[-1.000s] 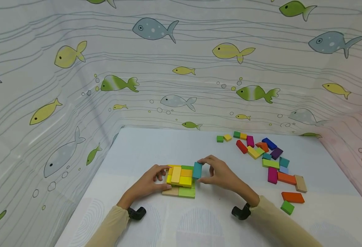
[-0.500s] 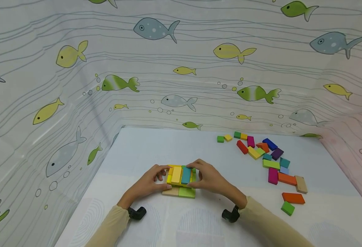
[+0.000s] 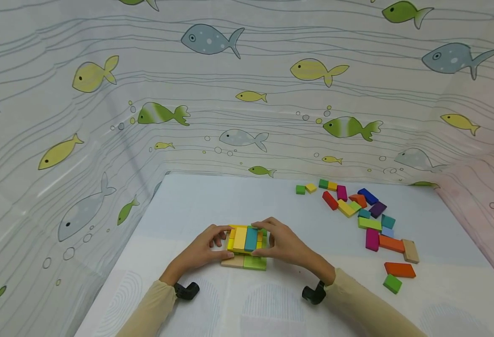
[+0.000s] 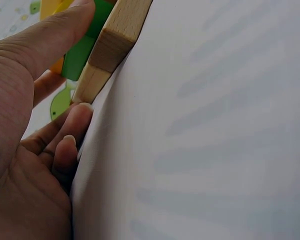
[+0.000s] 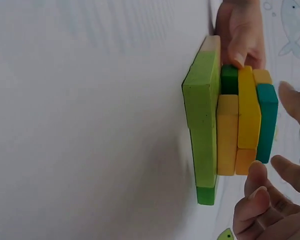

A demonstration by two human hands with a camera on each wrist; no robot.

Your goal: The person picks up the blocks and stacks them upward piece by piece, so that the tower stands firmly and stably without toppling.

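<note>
A low stack of wooden blocks stands on the table, with light green blocks [image 5: 201, 105] and a natural wood block [image 3: 232, 261] in its bottom layer. My left hand [image 3: 205, 245] holds the stack's left end between thumb and fingers. On top, a teal block [image 3: 251, 239] lies beside a pale yellow block [image 3: 239, 238], above yellow and orange ones. My right hand [image 3: 285, 243] spans the teal block, thumb at the near end and index finger at the far end. In the right wrist view, small gaps show between those fingertips [image 5: 286, 89] and the teal block.
Loose blocks lie scattered over the right side of the white table [image 3: 314, 304], among them a red block [image 3: 330, 200], a magenta block [image 3: 372, 239] and an orange block [image 3: 400, 269]. A fish-patterned sheet [image 3: 247, 112] rises behind the table.
My right hand has brought the teal block left from the stack's right edge onto its top, then slightly further left against the pale yellow block. The left hand has stayed in place.
</note>
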